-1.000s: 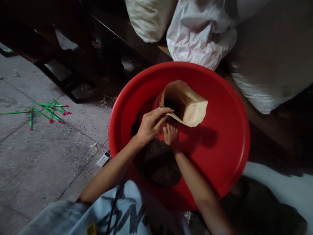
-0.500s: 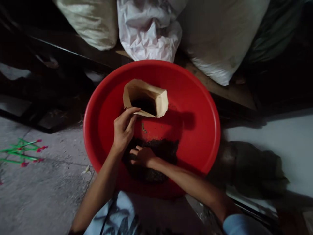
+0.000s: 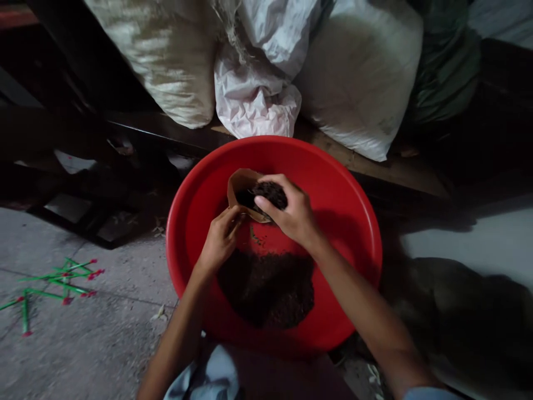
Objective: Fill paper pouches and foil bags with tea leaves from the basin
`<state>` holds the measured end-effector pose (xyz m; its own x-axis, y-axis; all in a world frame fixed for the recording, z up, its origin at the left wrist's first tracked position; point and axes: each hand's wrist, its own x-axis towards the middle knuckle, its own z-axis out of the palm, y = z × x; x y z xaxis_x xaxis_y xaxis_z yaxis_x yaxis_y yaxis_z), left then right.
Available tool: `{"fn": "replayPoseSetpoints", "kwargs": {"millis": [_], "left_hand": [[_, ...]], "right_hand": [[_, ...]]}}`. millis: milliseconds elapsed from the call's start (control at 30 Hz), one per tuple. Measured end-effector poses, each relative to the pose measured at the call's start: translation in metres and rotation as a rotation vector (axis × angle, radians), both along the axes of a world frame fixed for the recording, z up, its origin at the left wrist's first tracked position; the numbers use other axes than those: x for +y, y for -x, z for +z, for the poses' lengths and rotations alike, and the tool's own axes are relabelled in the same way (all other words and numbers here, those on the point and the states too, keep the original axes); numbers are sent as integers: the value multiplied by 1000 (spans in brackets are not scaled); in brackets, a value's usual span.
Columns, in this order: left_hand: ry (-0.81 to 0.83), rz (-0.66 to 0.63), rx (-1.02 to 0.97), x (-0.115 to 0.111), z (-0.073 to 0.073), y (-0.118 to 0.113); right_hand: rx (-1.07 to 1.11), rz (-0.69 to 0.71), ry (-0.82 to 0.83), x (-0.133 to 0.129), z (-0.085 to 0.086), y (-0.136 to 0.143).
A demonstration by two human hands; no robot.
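Note:
A brown paper bag [image 3: 239,182] stands with its mouth open inside a large red basin [image 3: 353,222]. My left hand [image 3: 220,236] pinches the near left edge of the bag's rim. Over the right side of the bag's mouth, my right hand [image 3: 293,208] is curled around a clump of dark soil-like material [image 3: 272,194]. A wide heap of the same dark, loose material [image 3: 266,289] lies on the basin floor nearest my body. Small green and brown bits [image 3: 257,238] are scattered between heap and bag. The bag's lower part is hidden.
Filled whitish sacks [image 3: 362,83] and a crumpled white sack [image 3: 258,100] rest on a ledge behind the basin. Several green sticks with red ends [image 3: 66,280] lie on the concrete floor [image 3: 95,344] at left. A dark bundle [image 3: 470,316] sits at right.
My right hand has risen from the heap to the bag's mouth with a clump of dark material. My left hand still pinches the rim. The camera view has shifted.

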<state>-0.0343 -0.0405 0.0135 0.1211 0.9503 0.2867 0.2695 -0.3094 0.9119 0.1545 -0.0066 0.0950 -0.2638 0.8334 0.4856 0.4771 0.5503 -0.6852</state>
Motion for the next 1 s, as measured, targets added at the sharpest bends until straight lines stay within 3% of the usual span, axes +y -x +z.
{"fn": "replayPoseSetpoints", "kwargs": {"millis": [67,133,200,267,300,333,433,500,600,667,767,900,1000], "left_hand": [[11,18,23,-2,5,-1],[41,39,49,-4,9,1],[62,45,73,-6,13,4],[62,50,75,-8,15,7],[58,57,70,-9,15,8],[55,65,67,-9,15,8],[50,68,77,-10,13,4],[38,71,77,-9,9,-1],[37,92,62,-10,4,-8],[47,88,68,-11,4,-10],[68,83,132,-11,8,-7],[76,107,152,-11,15,-3],[63,95,103,-10,16,-6]], "right_hand": [[-100,33,-91,19,10,-5],[-76,-88,-194,28,5,-25],[-60,-340,-173,28,-15,-57],[-252,-500,98,19,-50,-89],[-452,-445,335,12,-71,-102],[-547,-360,473,1,-92,-110],[-712,-50,721,-50,-145,-111],[-773,68,823,-93,-163,-96],[-924,90,902,-143,-163,-65],[-994,96,897,-156,-155,-53],[-923,117,880,-156,-147,-54],[-598,133,920,-144,-138,-70],[-329,103,865,-128,-108,-80]]}}
